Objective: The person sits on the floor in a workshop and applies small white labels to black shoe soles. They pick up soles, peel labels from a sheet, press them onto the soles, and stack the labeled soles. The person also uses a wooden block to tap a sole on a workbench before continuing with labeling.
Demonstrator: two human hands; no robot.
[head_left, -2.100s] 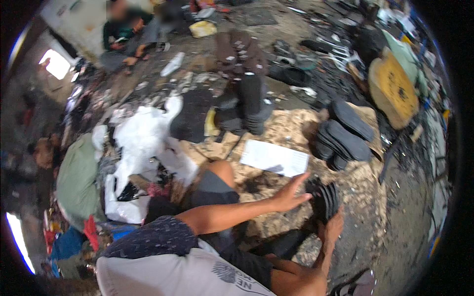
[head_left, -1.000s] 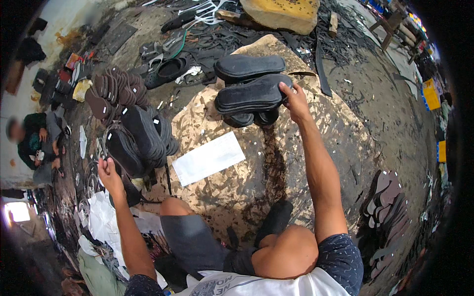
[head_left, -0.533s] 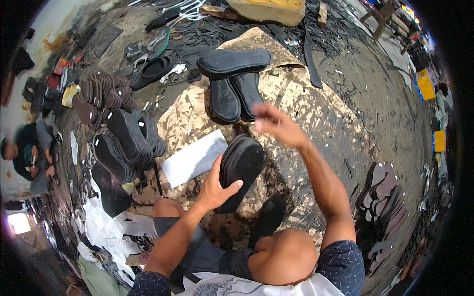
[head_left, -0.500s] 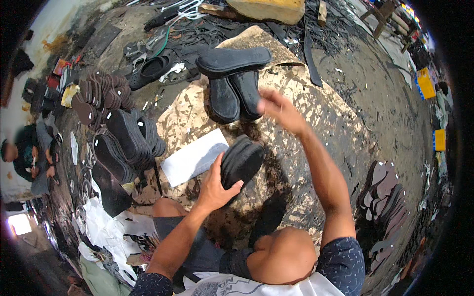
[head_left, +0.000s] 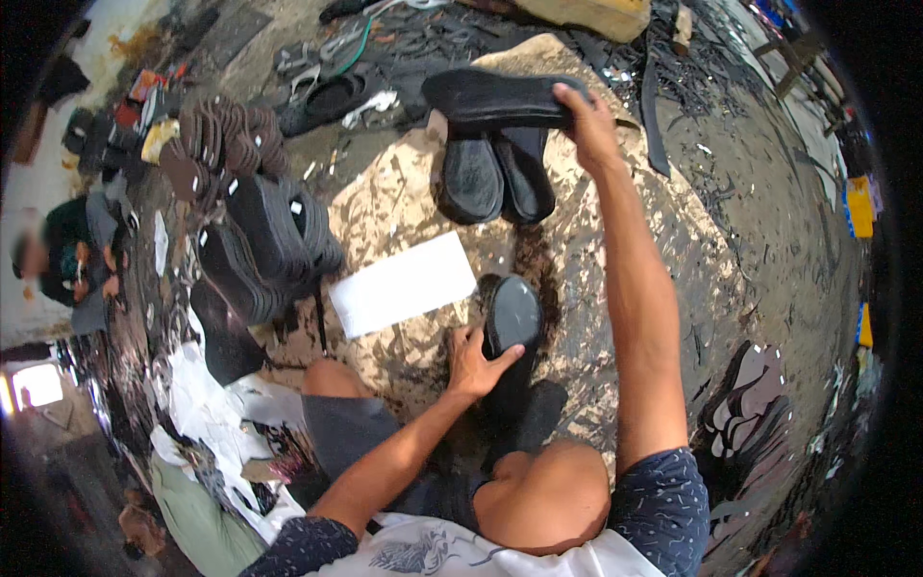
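Observation:
A stack of black shoe soles [head_left: 515, 300] stands in front of me, its shiny top marked with pale scuffs. My left hand [head_left: 476, 367] grips its near left side, thumb over the top and fingers along the edge. Farther off, black soles [head_left: 490, 101] lie crosswise over two stacks of soles [head_left: 472, 183] that point toward me. Around the right end of the crosswise soles, my right hand [head_left: 593, 130] is closed, thumb on top. Whether they are lifted off the stacks below, I cannot tell. A white rectangular sheet [head_left: 404, 284] lies left of the near stack.
Piles of black soles [head_left: 269, 240] and brown soles [head_left: 216, 144] sit at the left, with more soles [head_left: 745, 404] at the right. Black scraps and a yellowish block [head_left: 601, 14] lie at the back. Another person [head_left: 77, 255] sits far left.
My right hand has reached farther away and closed on the crosswise soles. My left hand has turned the near stack more upright, and a shiny sole face now shows on top. The view has shifted.

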